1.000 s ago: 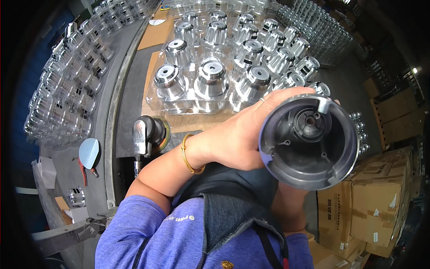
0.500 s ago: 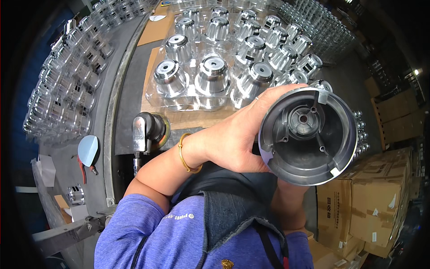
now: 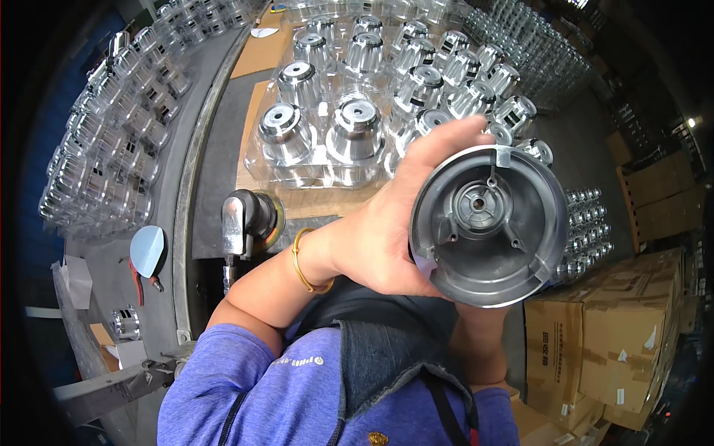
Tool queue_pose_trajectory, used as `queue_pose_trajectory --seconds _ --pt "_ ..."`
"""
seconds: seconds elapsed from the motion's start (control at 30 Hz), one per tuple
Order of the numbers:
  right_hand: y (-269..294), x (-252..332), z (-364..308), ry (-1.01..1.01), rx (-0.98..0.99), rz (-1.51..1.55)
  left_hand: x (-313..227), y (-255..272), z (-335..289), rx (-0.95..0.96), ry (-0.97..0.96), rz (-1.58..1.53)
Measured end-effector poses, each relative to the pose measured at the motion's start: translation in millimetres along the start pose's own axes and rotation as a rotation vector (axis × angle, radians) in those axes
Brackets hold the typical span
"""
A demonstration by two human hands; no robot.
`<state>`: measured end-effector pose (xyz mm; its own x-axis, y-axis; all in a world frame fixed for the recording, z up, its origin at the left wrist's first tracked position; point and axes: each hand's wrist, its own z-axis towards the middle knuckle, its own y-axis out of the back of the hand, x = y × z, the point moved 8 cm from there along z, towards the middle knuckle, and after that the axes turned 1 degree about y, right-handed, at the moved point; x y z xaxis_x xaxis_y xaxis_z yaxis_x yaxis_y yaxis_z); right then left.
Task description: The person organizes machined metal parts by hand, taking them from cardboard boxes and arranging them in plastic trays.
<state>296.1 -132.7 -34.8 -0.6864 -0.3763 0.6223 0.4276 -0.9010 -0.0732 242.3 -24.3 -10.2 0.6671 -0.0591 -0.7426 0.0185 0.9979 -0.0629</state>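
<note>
Up close before me is a round metal housing (image 3: pixel 528 256), its hollow side turned toward me. A central hub and several small screw posts show inside its dark bowl. My left hand (image 3: pixel 387 238) wraps round its left side, with the thumb low and the fingers along the upper edge. From below, my right forearm (image 3: pixel 480 346) rises behind the housing, which hides my right hand and its fingers. Beyond, shiny metal housings (image 3: pixel 357 134) of similar form stand in a clear plastic tray (image 3: pixel 320 175).
A sander (image 3: pixel 242 223) lies on the bench left of the tray. Stacked trays of housings (image 3: pixel 111 149) stand at the far left. A light blue disc (image 3: pixel 147 249) lies near a red-handled tool (image 3: pixel 135 282). Cardboard boxes (image 3: pixel 617 334) are piled at the right.
The housing has moved a little left in my left hand's grip and tilted slightly. The fingers of my left hand have lifted somewhat at its upper edge.
</note>
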Motion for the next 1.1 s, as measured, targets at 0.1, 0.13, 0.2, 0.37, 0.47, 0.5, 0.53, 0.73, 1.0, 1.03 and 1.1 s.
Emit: queue_pose_trajectory --seconds 0.1,0.13,0.2,0.37,0.47,0.5,0.53,0.73,1.0,1.03,1.1 --pt "9 4 3 0.024 -0.018 -0.022 -11 -5 5 -0.014 -0.222 0.057" --pt "10 4 4 0.032 -0.021 -0.026 -14 -5 2 -0.014 -0.232 0.152" --pt "11 8 0 -0.158 0.050 0.072 -18 -2 3 -0.033 -0.269 0.183" --pt "2 -9 -11 -0.535 0.163 0.139 -18 -1 0 -0.211 -0.287 0.358" --pt "4 -8 -7 -0.480 0.175 0.084 -38 -2 8 -0.177 -0.336 0.635" --pt "3 -9 -6 -0.480 0.176 0.101 -37 -5 9 -0.110 -0.305 0.764" --pt "2 -10 -7 -0.510 0.162 0.104 -33 -2 9 -0.150 -0.271 0.695" --pt "-5 -2 -1 -0.391 0.210 0.054 -29 6 10 -0.162 -0.195 0.667" --pt "-5 2 1 -0.418 0.142 0.129 -21 23 13 -0.144 -0.065 0.523" --pt "-5 1 2 -0.416 0.143 0.130 -21 27 15 -0.152 -0.049 0.487" --pt "-4 -2 5 -0.370 0.155 0.206 -20 35 20 -0.202 0.027 0.374"
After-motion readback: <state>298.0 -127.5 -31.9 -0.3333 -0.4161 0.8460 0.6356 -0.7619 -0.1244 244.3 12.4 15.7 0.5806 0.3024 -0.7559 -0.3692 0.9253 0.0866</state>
